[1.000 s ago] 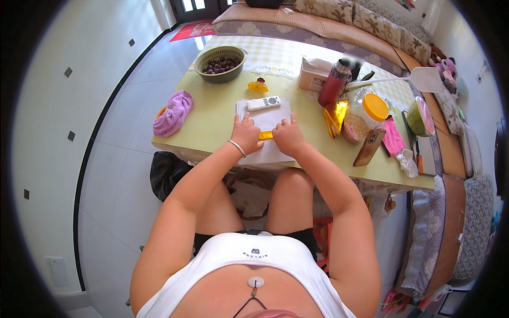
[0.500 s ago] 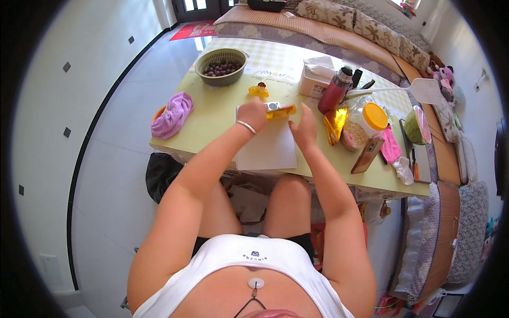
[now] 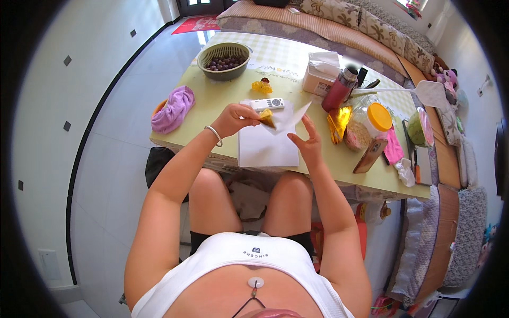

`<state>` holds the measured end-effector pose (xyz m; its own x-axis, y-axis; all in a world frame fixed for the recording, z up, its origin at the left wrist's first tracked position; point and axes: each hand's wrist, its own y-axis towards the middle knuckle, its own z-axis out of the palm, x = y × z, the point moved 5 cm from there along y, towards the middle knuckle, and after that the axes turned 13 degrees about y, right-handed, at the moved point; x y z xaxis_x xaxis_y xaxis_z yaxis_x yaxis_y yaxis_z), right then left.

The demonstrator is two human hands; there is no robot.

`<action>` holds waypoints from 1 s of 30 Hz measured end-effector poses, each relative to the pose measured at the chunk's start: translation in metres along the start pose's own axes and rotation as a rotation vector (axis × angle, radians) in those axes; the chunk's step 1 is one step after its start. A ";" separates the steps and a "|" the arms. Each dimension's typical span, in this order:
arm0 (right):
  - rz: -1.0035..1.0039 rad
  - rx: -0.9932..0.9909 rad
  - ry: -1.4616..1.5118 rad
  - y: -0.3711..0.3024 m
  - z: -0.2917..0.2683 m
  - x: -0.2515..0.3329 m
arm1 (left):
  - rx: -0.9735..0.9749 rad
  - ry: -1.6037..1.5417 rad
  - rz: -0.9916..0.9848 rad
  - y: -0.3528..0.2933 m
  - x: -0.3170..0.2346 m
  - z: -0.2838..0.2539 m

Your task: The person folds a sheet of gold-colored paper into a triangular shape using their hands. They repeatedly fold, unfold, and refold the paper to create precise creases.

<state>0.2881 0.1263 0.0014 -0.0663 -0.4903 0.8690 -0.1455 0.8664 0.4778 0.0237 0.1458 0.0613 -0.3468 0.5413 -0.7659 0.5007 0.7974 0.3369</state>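
My left hand (image 3: pixel 236 120) pinches one corner of a folded sheet, gold and shiny on one side and white on the other (image 3: pixel 266 117). The sheet is tilted up over white paper (image 3: pixel 268 150) lying at the table's near edge. My right hand (image 3: pixel 307 140) holds nothing; its thumb and fingers are apart, close beside the sheet's raised white edge. Just beyond the sheet lies a white remote control (image 3: pixel 271 103), partly covered by it. Farther back sits a small yellow figure (image 3: pixel 262 86).
At the back left stands a green basket (image 3: pixel 204 69) of dark round fruit, with a purple cloth (image 3: pixel 178 108) nearer. To the right are a tissue box (image 3: pixel 317 82), a red flask (image 3: pixel 337 94), gold foil (image 3: pixel 339 123), a yellow-lidded jar (image 3: pixel 379 116) and a leaning phone (image 3: pixel 369 156).
The gold sheet has turned so its white side shows and has come nearer to me, with my left hand drawn back left. The remote control is more exposed.
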 end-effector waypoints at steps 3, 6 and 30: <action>-0.137 -0.110 -0.202 -0.011 -0.001 0.030 | 0.060 -0.025 0.014 -0.001 0.007 0.010; -0.308 -0.112 -0.378 -0.013 -0.002 0.051 | 0.131 -0.023 0.020 0.002 0.015 0.018; -0.062 0.518 -0.594 -0.050 0.069 0.040 | 0.066 0.715 0.067 -0.076 -0.005 0.061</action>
<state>0.2250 0.0568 0.0036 -0.5373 -0.6317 0.5588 -0.5980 0.7526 0.2757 0.0358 0.0662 0.0059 -0.7364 0.6489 -0.1913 0.5785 0.7506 0.3194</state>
